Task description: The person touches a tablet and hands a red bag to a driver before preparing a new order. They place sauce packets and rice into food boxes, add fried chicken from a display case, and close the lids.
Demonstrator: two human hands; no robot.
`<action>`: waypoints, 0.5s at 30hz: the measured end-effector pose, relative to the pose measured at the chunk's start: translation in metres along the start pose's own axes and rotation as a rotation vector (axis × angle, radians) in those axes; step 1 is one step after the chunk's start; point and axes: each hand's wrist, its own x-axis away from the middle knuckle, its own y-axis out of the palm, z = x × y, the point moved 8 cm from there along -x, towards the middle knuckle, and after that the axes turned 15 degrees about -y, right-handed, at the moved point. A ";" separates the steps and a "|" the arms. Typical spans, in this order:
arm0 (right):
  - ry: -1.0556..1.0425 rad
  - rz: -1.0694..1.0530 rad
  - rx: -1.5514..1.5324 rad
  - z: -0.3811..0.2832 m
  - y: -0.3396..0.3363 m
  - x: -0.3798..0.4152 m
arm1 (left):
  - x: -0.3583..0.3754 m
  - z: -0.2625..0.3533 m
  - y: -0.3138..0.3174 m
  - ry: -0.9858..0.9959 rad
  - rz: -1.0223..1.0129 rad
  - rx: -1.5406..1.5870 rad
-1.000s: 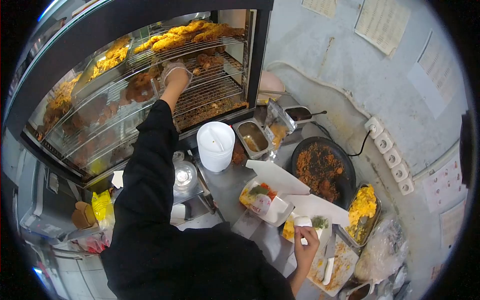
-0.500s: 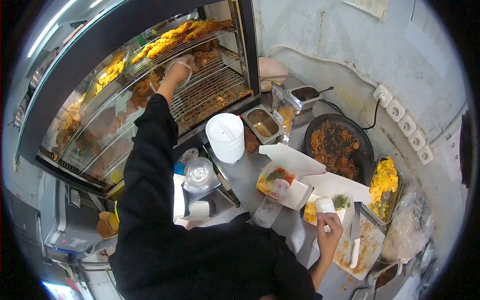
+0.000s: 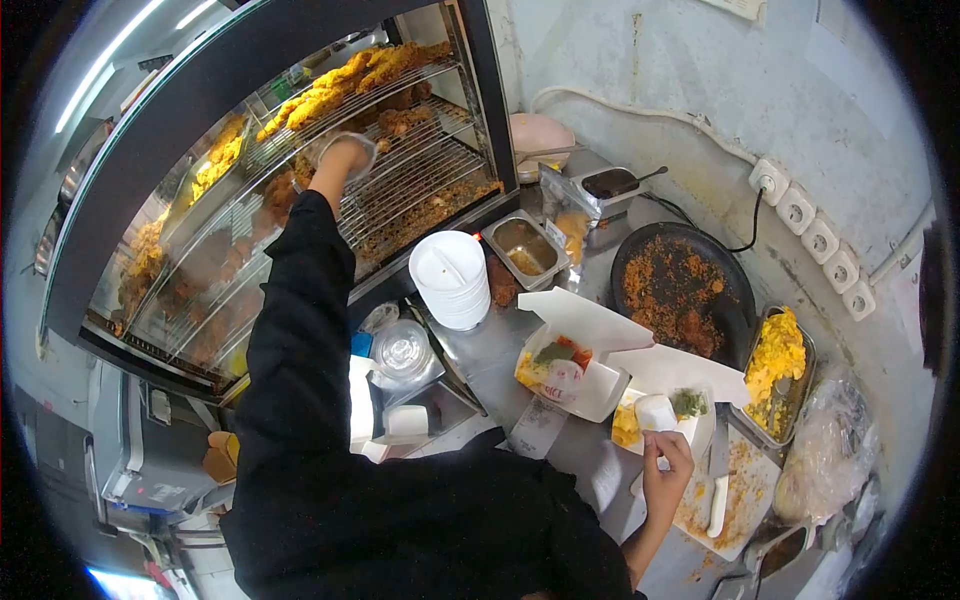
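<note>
My left hand [image 3: 345, 157], in a clear plastic glove, reaches into the glass display case [image 3: 490, 110] over a wire rack [image 3: 400, 165]. Pieces of fried chicken [image 3: 285, 190] lie close to it; its fingers are blurred and partly hidden. My bare right hand [image 3: 668, 465] is closed in a pinch at the lower edge of a small white cup-like piece [image 3: 655, 412]. That piece is over an open white food box [image 3: 690, 372] with yellow food and greens in it. Another open food box [image 3: 590, 385] with yellow, green and red food stands to its left.
A stack of white lids [image 3: 450, 280] stands before the case. Right of it are a metal pan [image 3: 525, 247], a black dish of brown crumbs [image 3: 680, 290] and a tray of yellow egg-like food [image 3: 775, 365]. A knife [image 3: 718, 505] lies on a cutting board [image 3: 745, 490].
My left hand has drawn slightly down and left over the rack inside the case. My right hand stays by the box, turned slightly, with the white piece a little lower.
</note>
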 end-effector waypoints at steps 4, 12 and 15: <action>-0.008 -0.014 -0.004 0.000 0.006 -0.006 | 0.069 0.045 -0.076 -0.086 0.189 0.205; 0.040 0.012 0.069 -0.001 -0.007 0.001 | 0.021 0.102 -0.060 0.027 0.245 0.368; 0.087 0.051 0.116 0.010 -0.017 0.011 | 0.004 0.107 -0.052 -0.009 0.093 0.296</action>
